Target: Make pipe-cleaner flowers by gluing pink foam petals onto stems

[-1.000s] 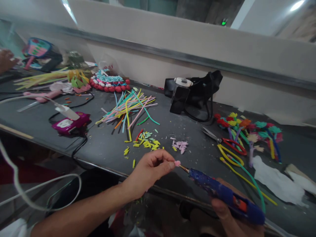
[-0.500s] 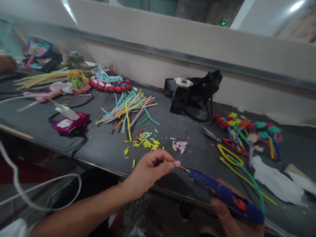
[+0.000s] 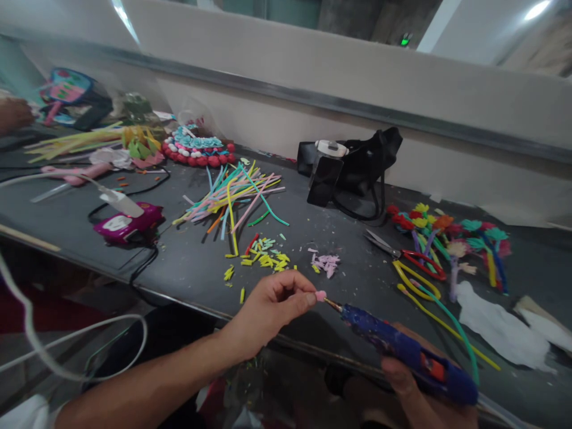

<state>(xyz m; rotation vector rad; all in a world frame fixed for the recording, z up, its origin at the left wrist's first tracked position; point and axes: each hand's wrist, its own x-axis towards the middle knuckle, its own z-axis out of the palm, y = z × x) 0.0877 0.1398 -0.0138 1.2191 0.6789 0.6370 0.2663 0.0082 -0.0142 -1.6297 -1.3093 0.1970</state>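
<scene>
My left hand [image 3: 279, 307] pinches a small pink piece [image 3: 320, 295] between thumb and fingertips, over the front part of the dark table. From the right, my right hand [image 3: 413, 387] is wrapped round a blue hot glue gun [image 3: 397, 345]. The gun's metal nozzle points left and meets the pink piece, or comes very close to it. Beyond my left hand lie short yellow cut pieces [image 3: 272, 260], with a few green ones and a red one. A small heap of lilac pieces [image 3: 328, 263] lies to their right.
Red-handled scissors [image 3: 422, 263] lie right of the heaps, beside yellow and green stems [image 3: 451, 322] and fuzzy flowers [image 3: 447, 229]. Long coloured stems [image 3: 236, 193] are piled farther back. A purple power strip [image 3: 129, 223] sits left, a black bag [image 3: 366, 161] by the wall. Another person's hand [image 3: 15, 116] shows far left.
My hands, the pink piece and the glue gun have hardly moved. At the far left, the other person's hand has shifted slightly.
</scene>
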